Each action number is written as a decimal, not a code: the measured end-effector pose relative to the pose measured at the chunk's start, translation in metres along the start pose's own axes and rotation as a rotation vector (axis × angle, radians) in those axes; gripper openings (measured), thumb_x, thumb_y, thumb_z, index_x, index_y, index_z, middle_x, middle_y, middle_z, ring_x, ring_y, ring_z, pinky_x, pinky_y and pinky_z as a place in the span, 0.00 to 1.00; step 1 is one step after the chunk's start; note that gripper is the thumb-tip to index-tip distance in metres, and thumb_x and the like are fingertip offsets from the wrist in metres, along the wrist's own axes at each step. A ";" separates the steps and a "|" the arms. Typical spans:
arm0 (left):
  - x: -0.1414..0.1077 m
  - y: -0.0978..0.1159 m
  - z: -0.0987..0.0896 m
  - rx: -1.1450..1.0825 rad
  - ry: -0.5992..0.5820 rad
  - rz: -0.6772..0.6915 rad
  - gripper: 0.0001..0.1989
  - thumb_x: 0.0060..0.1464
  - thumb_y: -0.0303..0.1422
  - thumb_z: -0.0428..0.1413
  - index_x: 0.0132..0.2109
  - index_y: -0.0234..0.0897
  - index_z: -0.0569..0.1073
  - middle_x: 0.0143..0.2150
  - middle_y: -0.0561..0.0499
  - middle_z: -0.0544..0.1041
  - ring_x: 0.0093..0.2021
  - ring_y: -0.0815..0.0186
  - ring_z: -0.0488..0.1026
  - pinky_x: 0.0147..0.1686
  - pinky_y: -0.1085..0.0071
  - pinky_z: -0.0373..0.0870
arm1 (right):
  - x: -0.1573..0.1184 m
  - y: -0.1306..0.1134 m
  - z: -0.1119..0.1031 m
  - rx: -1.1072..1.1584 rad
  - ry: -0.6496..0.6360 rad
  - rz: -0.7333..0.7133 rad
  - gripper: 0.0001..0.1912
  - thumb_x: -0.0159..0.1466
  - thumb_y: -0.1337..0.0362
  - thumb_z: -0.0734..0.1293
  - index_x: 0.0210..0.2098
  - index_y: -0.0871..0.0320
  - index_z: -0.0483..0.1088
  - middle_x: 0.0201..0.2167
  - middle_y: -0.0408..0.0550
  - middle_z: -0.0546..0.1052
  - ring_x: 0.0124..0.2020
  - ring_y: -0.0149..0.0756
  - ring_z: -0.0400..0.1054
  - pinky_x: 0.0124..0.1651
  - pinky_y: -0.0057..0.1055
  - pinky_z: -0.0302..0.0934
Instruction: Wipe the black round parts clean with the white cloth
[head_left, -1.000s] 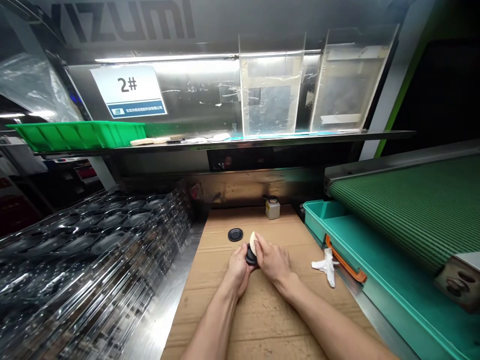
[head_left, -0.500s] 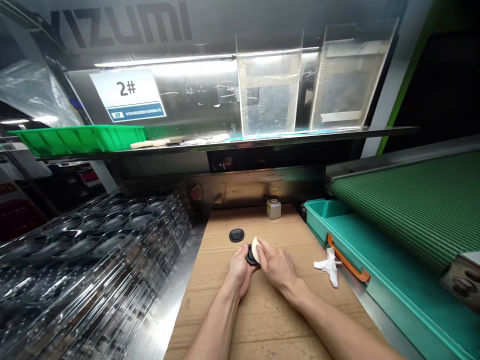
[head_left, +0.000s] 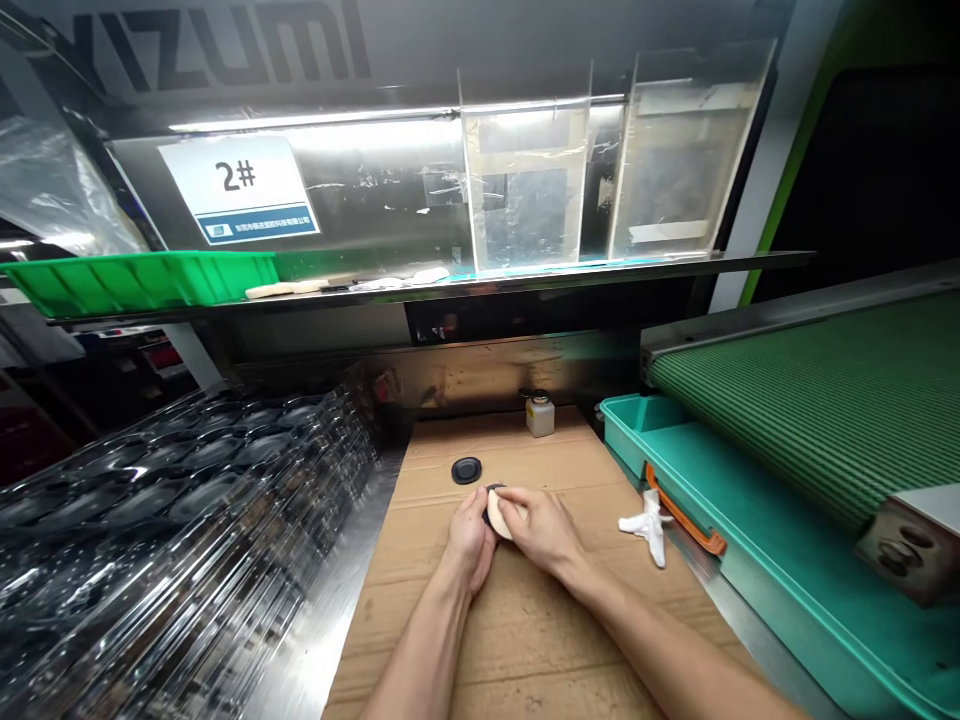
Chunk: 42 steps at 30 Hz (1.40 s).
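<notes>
Over the cardboard sheet [head_left: 420, 600], my left hand [head_left: 471, 535] is closed on the edge of a round black plastic part [head_left: 493, 490], mostly covered now. My right hand [head_left: 544, 530] pinches a cream-coloured round pad [head_left: 498, 518] and holds it against the face of that part. A second round black part [head_left: 466, 470] lies on the cardboard just beyond my left hand. Farther back stands a small whitish bottle [head_left: 540, 415] with a dark top. A crumpled white cloth or tissue [head_left: 649, 527] lies to the right of my right hand.
Stacked clear trays [head_left: 225, 480] holding black parts fill the left side. At right, a teal bin [head_left: 787, 560] with an orange handle [head_left: 682, 515] sits below a green conveyor belt [head_left: 817, 390]. A metal shelf [head_left: 525, 279] with a green tray [head_left: 150, 280] runs across the back.
My right hand has turned the cream pad from nearly edge-on to flatter over the black part, covering more of it. The whole view has shifted slightly.
</notes>
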<state>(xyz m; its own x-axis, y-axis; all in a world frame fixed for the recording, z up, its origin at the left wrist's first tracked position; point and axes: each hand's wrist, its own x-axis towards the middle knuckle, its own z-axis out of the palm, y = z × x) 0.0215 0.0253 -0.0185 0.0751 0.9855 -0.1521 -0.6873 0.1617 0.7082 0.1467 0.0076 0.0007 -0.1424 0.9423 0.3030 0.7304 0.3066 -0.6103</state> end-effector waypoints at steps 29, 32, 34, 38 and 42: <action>-0.004 0.005 0.001 -0.005 0.009 -0.067 0.09 0.60 0.29 0.50 0.43 0.26 0.69 0.43 0.38 0.75 0.41 0.61 0.75 0.46 0.58 0.72 | 0.010 0.015 0.003 -0.038 0.029 -0.072 0.18 0.67 0.51 0.56 0.53 0.39 0.70 0.44 0.39 0.76 0.43 0.33 0.72 0.43 0.26 0.62; -0.002 0.007 0.000 -0.006 0.015 -0.078 0.11 0.61 0.30 0.50 0.45 0.25 0.69 0.47 0.35 0.74 0.45 0.57 0.74 0.47 0.56 0.72 | 0.013 0.023 0.001 -0.118 0.128 0.061 0.20 0.68 0.50 0.54 0.54 0.39 0.68 0.42 0.42 0.77 0.43 0.39 0.72 0.41 0.32 0.62; -0.001 0.009 -0.002 -0.017 0.017 -0.095 0.14 0.61 0.32 0.49 0.47 0.23 0.68 0.50 0.31 0.72 0.49 0.52 0.73 0.47 0.55 0.71 | 0.016 0.032 -0.003 -0.121 0.196 0.160 0.20 0.68 0.50 0.54 0.53 0.42 0.69 0.43 0.43 0.77 0.44 0.41 0.72 0.42 0.33 0.62; -0.003 0.015 -0.006 -0.152 -0.056 -0.186 0.17 0.62 0.34 0.48 0.53 0.25 0.64 0.56 0.30 0.67 0.55 0.48 0.68 0.51 0.53 0.68 | 0.017 0.042 -0.009 -0.058 0.185 0.183 0.20 0.67 0.50 0.55 0.52 0.43 0.70 0.44 0.42 0.76 0.46 0.40 0.71 0.43 0.32 0.62; -0.013 0.023 -0.004 -0.297 -0.177 -0.271 0.19 0.62 0.38 0.47 0.56 0.32 0.61 0.60 0.31 0.64 0.58 0.47 0.65 0.52 0.53 0.67 | 0.015 0.039 -0.009 -0.085 0.127 0.173 0.20 0.67 0.51 0.55 0.51 0.44 0.71 0.44 0.43 0.76 0.46 0.40 0.71 0.44 0.32 0.62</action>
<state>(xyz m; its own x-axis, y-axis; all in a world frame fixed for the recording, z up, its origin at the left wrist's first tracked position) 0.0017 0.0164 -0.0033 0.3868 0.9071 -0.1662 -0.8015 0.4198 0.4259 0.1784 0.0327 -0.0119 0.0711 0.9539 0.2917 0.7913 0.1242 -0.5987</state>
